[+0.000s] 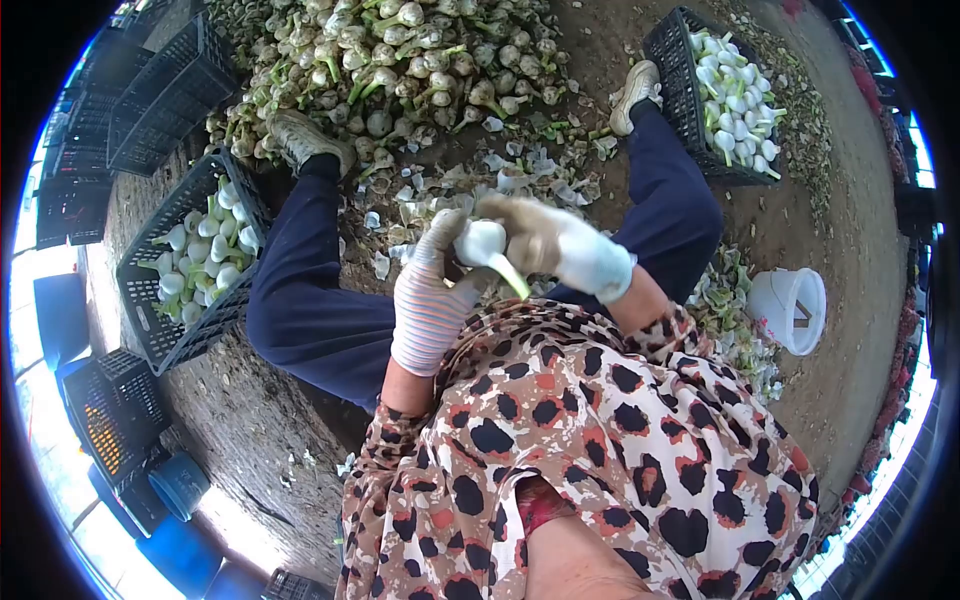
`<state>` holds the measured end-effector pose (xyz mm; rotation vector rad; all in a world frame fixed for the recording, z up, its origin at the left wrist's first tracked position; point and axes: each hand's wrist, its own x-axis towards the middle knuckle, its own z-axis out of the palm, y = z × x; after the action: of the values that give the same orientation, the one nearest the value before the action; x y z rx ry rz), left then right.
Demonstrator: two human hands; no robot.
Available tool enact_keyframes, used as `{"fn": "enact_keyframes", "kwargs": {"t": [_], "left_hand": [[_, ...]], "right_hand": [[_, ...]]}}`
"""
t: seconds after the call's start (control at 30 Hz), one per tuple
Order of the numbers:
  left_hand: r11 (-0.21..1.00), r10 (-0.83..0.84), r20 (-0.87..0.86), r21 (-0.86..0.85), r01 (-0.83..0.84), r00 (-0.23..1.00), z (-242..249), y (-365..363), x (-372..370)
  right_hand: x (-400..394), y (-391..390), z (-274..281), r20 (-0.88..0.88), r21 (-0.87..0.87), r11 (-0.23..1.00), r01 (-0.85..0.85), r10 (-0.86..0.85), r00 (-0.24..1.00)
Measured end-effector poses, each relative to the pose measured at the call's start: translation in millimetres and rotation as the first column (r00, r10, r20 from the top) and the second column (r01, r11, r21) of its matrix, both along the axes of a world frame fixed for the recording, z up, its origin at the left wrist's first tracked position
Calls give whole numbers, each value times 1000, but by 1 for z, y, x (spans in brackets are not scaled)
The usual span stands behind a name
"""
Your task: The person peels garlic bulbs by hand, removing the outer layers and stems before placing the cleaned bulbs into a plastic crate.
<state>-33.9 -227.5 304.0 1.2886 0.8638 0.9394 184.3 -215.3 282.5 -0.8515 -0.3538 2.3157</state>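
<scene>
A white garlic bulb (pixel 481 242) with a short green stem is held in front of my body, its stem slanting down to the right. My left hand (pixel 432 305), in a striped glove with a soiled palm, is closed around the bulb's left side. Close against the bulb's right side is my right hand (pixel 575 250), in a dirty white glove; its curled fingers are smeared by motion. Whether they grip anything does not show. Loose papery garlic skins (pixel 515 182) lie on the ground just beyond both hands.
A heap of untrimmed garlic (pixel 400 60) lies ahead between my feet. Cleaned bulbs fill a black crate (pixel 685 100) at the right and partly fill another crate (pixel 185 345) at the left. A white bucket (pixel 765 310) lies at the right. Stacked crates (pixel 165 100) stand far left.
</scene>
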Motion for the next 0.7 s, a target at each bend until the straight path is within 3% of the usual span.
{"fn": "enact_keyframes", "kwargs": {"t": [0.03, 0.1, 0.2, 0.23, 0.33, 0.37, 0.43, 0.47, 0.5, 0.53, 0.63, 0.7], "left_hand": [[954, 64, -356, 295, 47, 932, 1, 2, 1], [970, 74, -362, 244, 18, 929, -7, 1, 7], [998, 55, -153, 43, -49, 987, -17, -3, 10], [998, 57, -155, 42, -51, 986, -16, -2, 10], [977, 77, 51, -202, -65, 996, -8, -3, 8], [977, 80, 51, -202, -68, 995, -10, -2, 7], [998, 59, -205, -11, -63, 977, -19, -1, 3], [980, 106, -314, 193, -46, 943, -23, 2, 2], [980, 105, -313, 191, -46, 944, -20, 5, 0], [990, 135, -250, 63, -124, 959, -14, 9, -3], [870, 348, -27, -363, -333, 937, -23, 24, -19], [718, 578, 261, -613, -330, 773, -35, 37, -25]], "right_hand": [[-10, -30, 39, 295, 482, 871, -98, -56, 954], [-27, -35, 34, 398, 572, 820, -11, -266, 878], [-33, -36, 22, 501, 654, 756, -38, -394, 771], [-35, -36, 21, 500, 652, 757, -38, -391, 773], [-39, -38, 14, 559, 749, 648, -133, -512, 653], [-38, -37, 9, 559, 750, 648, -135, -510, 654], [-36, -35, 3, 562, 798, 564, -213, -568, 601], [-32, -37, 5, 564, 796, 566, -214, -565, 602], [-28, -36, 15, 367, 615, 785, 76, -370, 854], [-25, -36, 21, 33, 271, 935, 229, -246, 969], [-27, -39, 17, -54, 318, 907, 275, -272, 961], [-29, -40, 22, -63, 329, 887, 323, -321, 945]]}}
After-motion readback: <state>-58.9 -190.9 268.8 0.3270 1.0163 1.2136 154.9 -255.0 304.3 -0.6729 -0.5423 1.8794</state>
